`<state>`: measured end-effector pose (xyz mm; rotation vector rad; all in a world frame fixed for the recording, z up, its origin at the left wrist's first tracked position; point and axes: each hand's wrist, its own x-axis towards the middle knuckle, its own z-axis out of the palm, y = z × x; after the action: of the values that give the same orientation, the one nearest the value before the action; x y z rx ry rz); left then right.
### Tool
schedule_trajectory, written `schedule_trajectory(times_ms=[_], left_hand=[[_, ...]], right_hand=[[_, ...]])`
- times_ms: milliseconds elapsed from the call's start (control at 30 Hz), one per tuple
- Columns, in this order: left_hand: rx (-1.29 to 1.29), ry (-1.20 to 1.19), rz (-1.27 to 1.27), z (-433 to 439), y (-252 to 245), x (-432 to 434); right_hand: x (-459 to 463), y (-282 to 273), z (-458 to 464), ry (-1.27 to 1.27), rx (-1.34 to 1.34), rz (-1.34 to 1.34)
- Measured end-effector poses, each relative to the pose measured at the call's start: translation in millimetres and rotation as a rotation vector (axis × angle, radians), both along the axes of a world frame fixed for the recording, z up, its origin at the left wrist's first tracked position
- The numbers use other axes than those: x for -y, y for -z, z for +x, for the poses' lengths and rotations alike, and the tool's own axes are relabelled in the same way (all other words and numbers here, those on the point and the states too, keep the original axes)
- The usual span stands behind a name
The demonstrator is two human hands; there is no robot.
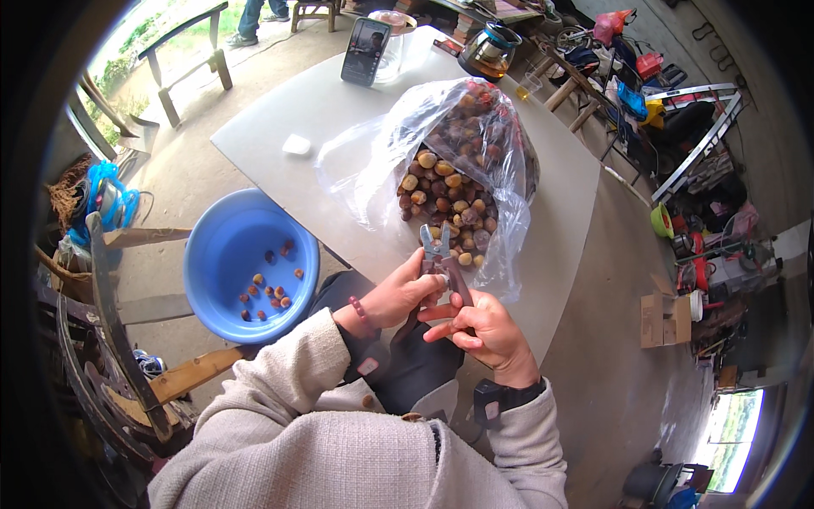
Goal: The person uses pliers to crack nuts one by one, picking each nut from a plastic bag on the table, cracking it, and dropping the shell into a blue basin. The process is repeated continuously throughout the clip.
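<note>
A pair of pliers (pixel 436 249) with dark red handles points away from me, its metal jaws apart near the edge of the chestnuts. My left hand (pixel 402 291) grips it close to the pivot, a red bead bracelet on the wrist. One handle passes into my right hand (pixel 484 326), whose fingers are partly spread around it. Just beyond the jaws, a clear plastic bag (pixel 375 153) lies on its side, open towards me. Many brown chestnuts (pixel 445 188) fill it. To my left, several chestnuts (pixel 275 292) lie in a blue plastic basin (pixel 213 219).
On the pale table (pixel 267 137) stand a phone (pixel 366 52), a glass teapot (pixel 489 54), a small cup (pixel 528 87) and a white piece (pixel 296 144). A wooden chair (pixel 130 331) is left of me. Clutter lines the right wall, with a cardboard box (pixel 664 320). A person's legs (pixel 251 19) show at the back.
</note>
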<state>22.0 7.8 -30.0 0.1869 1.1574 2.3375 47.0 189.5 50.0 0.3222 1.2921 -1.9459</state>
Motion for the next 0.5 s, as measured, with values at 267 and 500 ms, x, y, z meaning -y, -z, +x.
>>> schedule_trajectory(times_ms=[267, 500], left_hand=[[0.064, 0.031, 0.118, -8, 3, -2], [0.248, 0.212, 0.441, -19, 18, 4]], right_hand=[[-9, -8, -8, -0.026, -0.066, 0.048], [-2, -11, -12, -0.034, -0.164, 0.138]])
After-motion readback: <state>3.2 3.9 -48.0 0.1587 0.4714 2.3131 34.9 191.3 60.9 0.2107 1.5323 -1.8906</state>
